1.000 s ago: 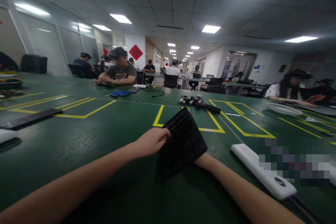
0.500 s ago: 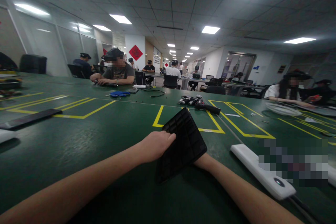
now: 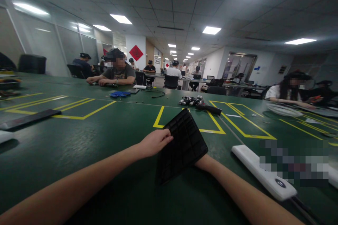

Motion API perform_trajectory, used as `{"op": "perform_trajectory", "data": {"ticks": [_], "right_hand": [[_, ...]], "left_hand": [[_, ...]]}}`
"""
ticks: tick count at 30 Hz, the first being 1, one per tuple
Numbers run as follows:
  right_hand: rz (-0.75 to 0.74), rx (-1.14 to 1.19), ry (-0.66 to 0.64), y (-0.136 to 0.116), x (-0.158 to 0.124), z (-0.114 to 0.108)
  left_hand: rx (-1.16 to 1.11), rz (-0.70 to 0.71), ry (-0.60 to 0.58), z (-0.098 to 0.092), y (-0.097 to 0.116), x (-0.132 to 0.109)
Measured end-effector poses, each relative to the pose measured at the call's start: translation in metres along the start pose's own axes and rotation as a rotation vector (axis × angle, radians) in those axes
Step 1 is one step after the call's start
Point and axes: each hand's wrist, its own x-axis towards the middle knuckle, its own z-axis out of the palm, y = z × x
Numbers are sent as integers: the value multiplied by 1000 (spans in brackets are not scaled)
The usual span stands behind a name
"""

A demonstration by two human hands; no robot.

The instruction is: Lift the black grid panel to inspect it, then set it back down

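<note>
A black gridded plastic panel (image 3: pixel 182 142) is tilted up on edge over the green table (image 3: pixel 79 140), its flat face toward me. My left hand (image 3: pixel 155 142) grips the panel's left edge, fingers curled over it. My right forearm runs up from the lower right, and my right hand (image 3: pixel 202 161) is almost wholly hidden behind the panel's lower right side, so its fingers do not show.
A white power strip (image 3: pixel 264 172) lies to the right. Black tools (image 3: pixel 198 102) sit beyond the yellow floor-tape box (image 3: pixel 161 116). A dark flat bar (image 3: pixel 26 119) lies at left. Other people sit at the far side of the table and at the right.
The panel and both hands have barely shifted; my left fingers have readjusted slightly on the panel's edge.
</note>
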Motion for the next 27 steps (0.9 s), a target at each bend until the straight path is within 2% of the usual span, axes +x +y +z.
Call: {"op": "perform_trajectory", "data": {"ticks": [8,12,14,18,21,24,27], "right_hand": [[4,-33,-10,5,-1,0],[-13,-106,-34,11,-1,-1],[-27,-106,-35,12,0,0],[-61,-48,-99,9,4,1],[-83,-53,-98,6,4,1],[-58,-66,-62,6,3,0],[-11,-88,-39,8,1,0]], "left_hand": [[-49,51,-13,-6,3,-6],[-168,31,3,-2,3,-3],[-367,-92,11,2,2,0],[-1019,-452,10,7,0,7],[-1316,-576,3,6,-1,8],[-1306,-560,-27,4,-3,7],[-982,-413,-85,5,-6,6]]}}
